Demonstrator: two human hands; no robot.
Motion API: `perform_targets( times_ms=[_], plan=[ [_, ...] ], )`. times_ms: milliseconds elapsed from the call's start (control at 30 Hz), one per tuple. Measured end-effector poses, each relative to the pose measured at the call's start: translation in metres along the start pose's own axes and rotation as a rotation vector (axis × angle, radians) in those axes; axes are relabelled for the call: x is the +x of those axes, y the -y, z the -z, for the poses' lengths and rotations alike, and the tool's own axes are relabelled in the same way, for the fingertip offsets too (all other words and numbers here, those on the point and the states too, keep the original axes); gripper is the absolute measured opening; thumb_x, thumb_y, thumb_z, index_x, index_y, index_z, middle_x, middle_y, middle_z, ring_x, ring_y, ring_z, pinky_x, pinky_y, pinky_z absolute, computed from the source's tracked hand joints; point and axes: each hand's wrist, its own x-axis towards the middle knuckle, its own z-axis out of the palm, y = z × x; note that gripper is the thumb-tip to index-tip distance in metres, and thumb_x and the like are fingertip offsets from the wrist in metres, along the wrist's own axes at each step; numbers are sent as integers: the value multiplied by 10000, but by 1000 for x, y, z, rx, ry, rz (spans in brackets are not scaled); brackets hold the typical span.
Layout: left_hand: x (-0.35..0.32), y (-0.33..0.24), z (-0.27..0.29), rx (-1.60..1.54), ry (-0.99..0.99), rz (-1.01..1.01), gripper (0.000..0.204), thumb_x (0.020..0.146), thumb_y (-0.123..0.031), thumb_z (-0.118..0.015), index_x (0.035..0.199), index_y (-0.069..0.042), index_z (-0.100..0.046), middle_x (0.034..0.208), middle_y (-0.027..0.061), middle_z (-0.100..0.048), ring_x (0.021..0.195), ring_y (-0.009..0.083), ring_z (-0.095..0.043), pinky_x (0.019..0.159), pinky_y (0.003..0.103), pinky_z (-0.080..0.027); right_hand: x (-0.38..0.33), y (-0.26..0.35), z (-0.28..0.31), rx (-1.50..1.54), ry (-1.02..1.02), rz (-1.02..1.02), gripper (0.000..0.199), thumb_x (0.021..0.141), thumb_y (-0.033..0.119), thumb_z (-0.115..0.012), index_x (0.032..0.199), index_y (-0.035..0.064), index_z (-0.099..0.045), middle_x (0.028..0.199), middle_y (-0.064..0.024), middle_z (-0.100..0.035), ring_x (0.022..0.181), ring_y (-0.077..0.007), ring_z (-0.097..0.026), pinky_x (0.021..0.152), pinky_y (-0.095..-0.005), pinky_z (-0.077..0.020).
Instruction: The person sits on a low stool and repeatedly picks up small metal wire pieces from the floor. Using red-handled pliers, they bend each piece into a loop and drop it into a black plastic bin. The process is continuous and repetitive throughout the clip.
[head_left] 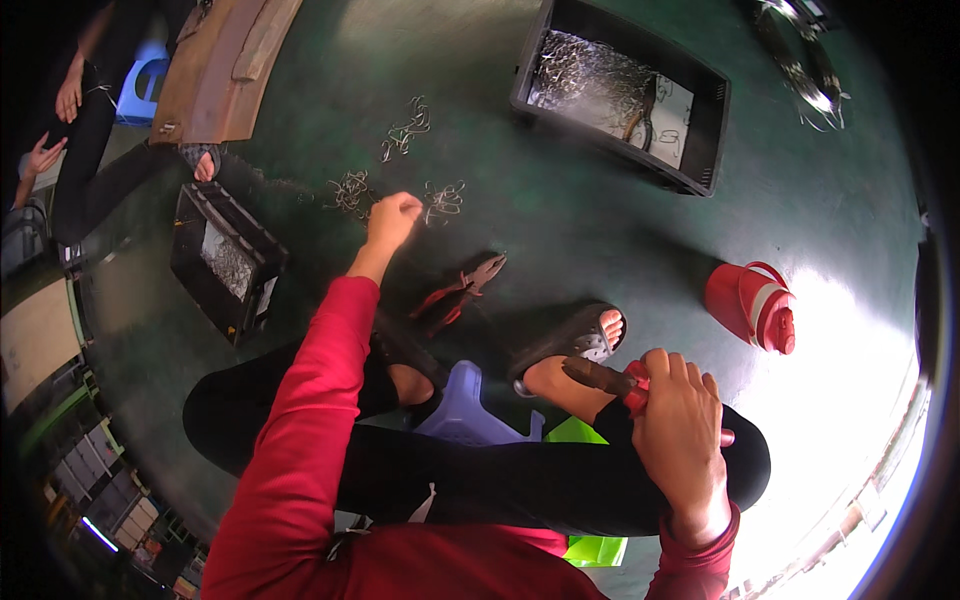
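My right hand [682, 428] is wrapped round the red handles of a pair of pliers [597, 376], held above my right knee with the dark jaws pointing left. My left hand [396, 217] reaches down to the floor, fingertips pinched together between two small piles of bent wire hooks, one left [350, 191] and one right [443, 202]. Whatever is between those fingertips is too small to make out. A loose string of more wire hooks [406, 130] lies farther off. Nearer my feet, a second pair of red-handled pliers [484, 273] rests on the floor.
A black crate [618, 150] with many wire hooks and a dark tool stands at the far right; a smaller black crate [190, 255] is at left. A red jug [748, 305] stands right. A purple stool [470, 415] is below me. Another person's hands [68, 98] show upper left.
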Motion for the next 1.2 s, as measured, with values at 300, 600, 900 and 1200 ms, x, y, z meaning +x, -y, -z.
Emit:
perform_targets(
  times_ms=[300,600,900,1200],
  plan=[
    [-13,-5,-25,392,-117,-338,164,752,-127,-753,859,-125,-629,850,48,-577,875,285,-584,712,418,-494,8,8,-3,-62,-15,51,309,739,88,-695,997,44,-533,909,-133,-587,875,-327,-600,824,-466,-437],
    [-43,-89,8,-190,-128,-172,129,850,-115,-692,906,-53,-594,883,47,-674,780,179,-624,664,316,-482,-1,6,-2,113,-156,81,250,795,79,-678,1000,19,-548,924,-166,-605,900,-385,-602,741,-469,-475],
    [-163,-225,97,-1183,433,-8,264,937,-153,-616,1159,-15,-649,887,48,-680,693,109,-607,606,237,-474,-16,17,18,639,-1,108,285,855,242,-695,1027,22,-638,936,-182,-665,880,-339,-649,773,-391,-490],
    [-254,-243,144,-1016,328,-264,247,945,-84,-559,1145,20,-658,754,10,-571,611,77,-513,560,212,-399,-47,46,22,796,171,232,329,858,278,-703,1019,3,-622,808,-141,-664,750,-234,-651,722,-349,-495]
  ],
)
